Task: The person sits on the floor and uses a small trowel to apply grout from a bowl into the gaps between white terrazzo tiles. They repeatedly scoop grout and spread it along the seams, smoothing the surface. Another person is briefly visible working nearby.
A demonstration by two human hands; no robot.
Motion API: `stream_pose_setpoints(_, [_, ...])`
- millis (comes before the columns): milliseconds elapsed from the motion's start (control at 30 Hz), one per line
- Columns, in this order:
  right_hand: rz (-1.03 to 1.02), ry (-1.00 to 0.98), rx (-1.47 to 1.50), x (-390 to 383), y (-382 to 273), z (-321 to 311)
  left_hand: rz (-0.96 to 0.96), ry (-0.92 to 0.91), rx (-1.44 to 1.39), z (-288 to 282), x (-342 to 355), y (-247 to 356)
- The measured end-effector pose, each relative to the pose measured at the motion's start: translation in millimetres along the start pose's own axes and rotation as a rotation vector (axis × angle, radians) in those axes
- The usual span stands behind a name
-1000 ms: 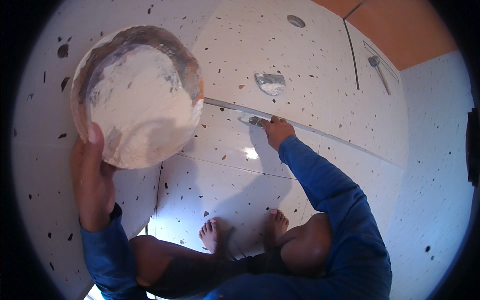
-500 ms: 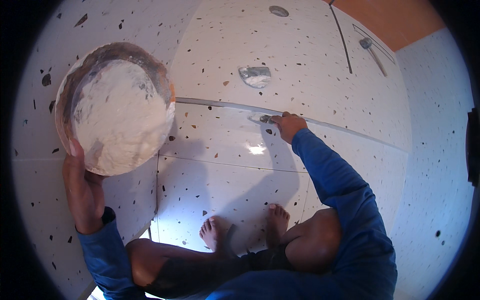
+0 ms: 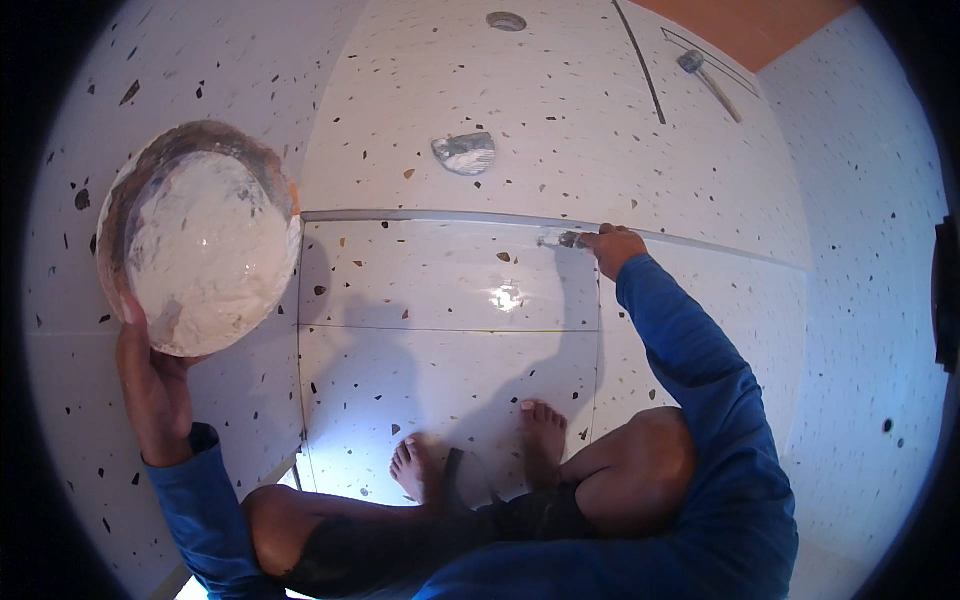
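At the left, my left hand (image 3: 155, 385) grips a round bowl (image 3: 215, 138) by its near edge, with the thumb over the rim. Thick white paste (image 3: 205, 250) fills much of the bowl, and its inner wall is smeared grey-brown. Farther right, my right hand (image 3: 615, 250) is closed around a small putty knife (image 3: 570, 240), whose blade points left. The blade lies against the speckled tile just below a long grey strip (image 3: 420, 216) that runs across the tiles. My fingers partly cover the knife's handle.
Beyond the strip lies a rounded grey piece (image 3: 465, 153) coated with white paste. A mallet (image 3: 708, 82) rests at the far right, near an orange surface (image 3: 760, 25). A round ring-like thing (image 3: 507, 20) is at the far edge. My bare feet (image 3: 545, 440) stand on the near tiles.
My right hand has slid the putty knife rightward along the strip. The bowl stays in my left hand, and the whole view has shifted slightly.
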State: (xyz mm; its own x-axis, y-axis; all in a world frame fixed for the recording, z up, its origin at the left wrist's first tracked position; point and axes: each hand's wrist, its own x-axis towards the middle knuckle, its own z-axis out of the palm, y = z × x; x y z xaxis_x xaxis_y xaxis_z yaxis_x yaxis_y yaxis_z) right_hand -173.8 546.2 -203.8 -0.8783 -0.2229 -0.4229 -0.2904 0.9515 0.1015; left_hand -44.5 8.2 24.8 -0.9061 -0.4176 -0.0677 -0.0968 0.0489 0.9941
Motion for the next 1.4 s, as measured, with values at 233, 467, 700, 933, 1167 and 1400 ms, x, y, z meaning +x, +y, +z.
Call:
stream_pose_setpoints(233, [0.076, -0.018, -0.069, -15.0, 42.4, 5.5, 0.036, 0.002, -0.006, 4.0, -4.1, 5.7])
stream_pose_setpoints(467, [0.206, 0.002, -0.003, -49.4, 62.5, -17.4, 0.013, -0.038, 0.012, -7.8, -6.3, 6.1])
stream_pose_setpoints(700, [0.264, 0.163, 0.381, -75.4, -8.4, 28.8, 0.013, -0.022, 0.022, -2.5, -6.2, 9.3])
stream_pose_setpoints(933, [0.356, 0.338, 1.049, -74.4, -66.6, 78.1, -0.021, 0.002, 0.037, -1.0, -6.9, -0.2])
stream_pose_setpoints(1167, [0.314, -0.087, 2.001, -81.2, -104.7, 75.2, -0.028, -0.012, 0.084, -4.3, -26.9, 4.1])
stream_pose_setpoints(1400, [-0.033, -0.306, 2.176, -65.8, -115.8, 43.4, -0.163, -0.085, 0.165, -8.6, -78.9, 21.5])
